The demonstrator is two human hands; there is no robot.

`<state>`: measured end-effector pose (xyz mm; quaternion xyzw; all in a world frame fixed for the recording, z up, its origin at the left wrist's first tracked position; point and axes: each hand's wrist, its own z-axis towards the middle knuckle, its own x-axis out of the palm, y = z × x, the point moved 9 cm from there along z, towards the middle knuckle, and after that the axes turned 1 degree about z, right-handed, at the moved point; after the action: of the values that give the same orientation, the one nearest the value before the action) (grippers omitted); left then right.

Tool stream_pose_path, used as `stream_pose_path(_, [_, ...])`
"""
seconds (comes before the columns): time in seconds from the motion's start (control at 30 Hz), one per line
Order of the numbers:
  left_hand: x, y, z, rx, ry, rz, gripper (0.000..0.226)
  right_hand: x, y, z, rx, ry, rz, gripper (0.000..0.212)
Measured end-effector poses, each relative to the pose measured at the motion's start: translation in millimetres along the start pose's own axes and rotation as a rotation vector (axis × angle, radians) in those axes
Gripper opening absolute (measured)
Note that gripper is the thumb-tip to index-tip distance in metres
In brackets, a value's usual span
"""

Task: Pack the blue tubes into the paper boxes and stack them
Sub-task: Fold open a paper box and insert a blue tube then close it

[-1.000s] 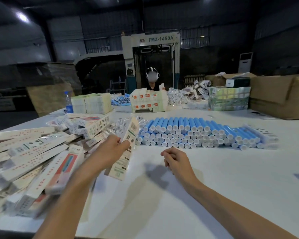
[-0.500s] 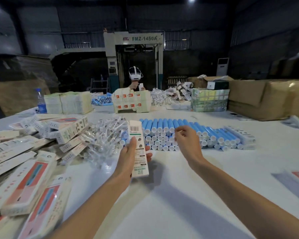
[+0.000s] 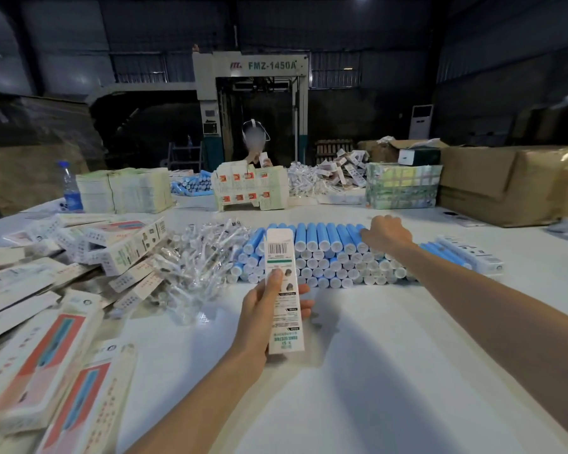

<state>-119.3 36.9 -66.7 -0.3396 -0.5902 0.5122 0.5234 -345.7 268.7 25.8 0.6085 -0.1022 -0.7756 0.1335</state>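
Left grip (image 3: 263, 311) clasps one paper box (image 3: 284, 257) upright over the tabletop (image 3: 374, 371), approx. mid-width & a bit toward the near edge. Thumb lies across the printed face, fingers wrap round the back, barcode end up. The box's upper part stands in front of the blue tubes (image 3: 325, 247).

Blue tubes are stacked in rows, white caps facing the near edge, mid-tabletop toward the far edge. Right grip (image 3: 386, 232) sits on the top row nr the stack's right end, fingers bent down over the tubes. Can't tell if it has one pinched or just rests there.

Along the left edge is a loose heap of boxes (image 3: 46, 339) w/ red & blue print. Btwn that heap & the tubes lies a pile of clear-wrapped items (image 3: 204, 260). A white box (image 3: 473, 253) lies just beside the stack's right end.

Along the far edge:
- water bottle (image 3: 68, 188) nr the far-left corner
- flat carton stacks (image 3: 125, 190) next to it
- another person (image 3: 256, 139) at mid-edge
- brown cardboard cartons (image 3: 505, 181) at the far-right corner
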Motion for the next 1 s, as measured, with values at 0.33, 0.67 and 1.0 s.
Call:
stream_pose_path(0.33, [2.2, -0.8, 2.7, 0.033, 0.057, 0.043, 0.045, -5.6, 7.1, 2.1, 0.021, -0.043, 0.001, 0.026])
stream_pose_path(0.67, [5.9, -3.1, 3.6, 0.015, 0.12, -0.006, 0.041, -17.8, 30.4, -52.6, 0.139, 0.469, 1.495, 0.03])
stream_pose_path(1.0, [18.2, -0.8, -3.0, 0.028, 0.259, -0.004, 0.051, -67.6, 95.9, -117.2, -0.275, 0.236, 1.52, 0.067])
